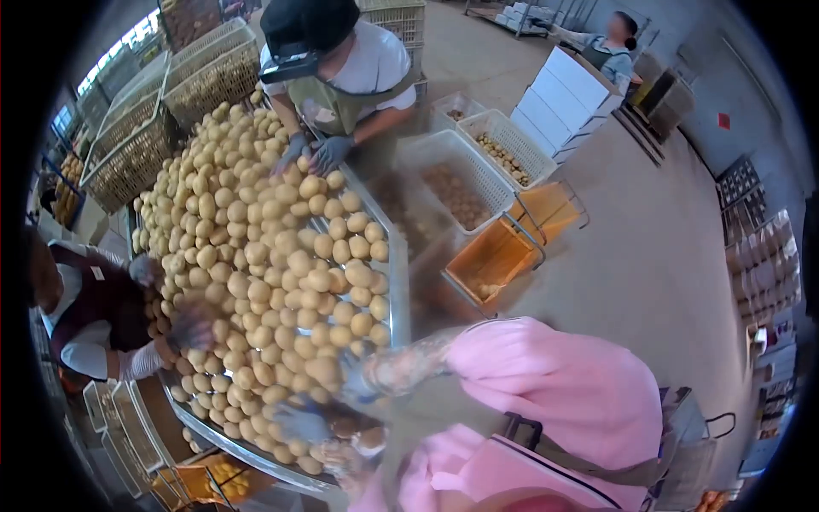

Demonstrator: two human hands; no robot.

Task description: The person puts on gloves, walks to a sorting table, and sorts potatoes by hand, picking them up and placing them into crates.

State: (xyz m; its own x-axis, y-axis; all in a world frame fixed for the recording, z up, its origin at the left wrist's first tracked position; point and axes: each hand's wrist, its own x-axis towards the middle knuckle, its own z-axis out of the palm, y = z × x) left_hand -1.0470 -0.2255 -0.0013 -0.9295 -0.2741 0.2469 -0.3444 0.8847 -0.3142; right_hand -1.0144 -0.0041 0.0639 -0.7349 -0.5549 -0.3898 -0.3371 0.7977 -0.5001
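Round tan potatoes (256, 256) cover a metal-edged sorting table (397, 282). My right hand (357, 380), in a grey-blue glove, comes in from the right with its fingers against a larger-looking potato (322, 372) raised over the pile. Lower down, my left hand (300, 420), gloved alike, lies over potatoes near the table's front edge. Its fingers look stretched and apart, though motion blurs them. Darker brown potatoes (368, 441) show beside my left wrist.
Two co-workers' gloved hands (328, 154) (192, 326) work on the pile from the far side and left. Plastic crates (465, 183) and orange bins (490, 256) stand right of the table. Stacked crates (132, 158) rise behind it. White boxes (567, 98) stand farther back near another person.
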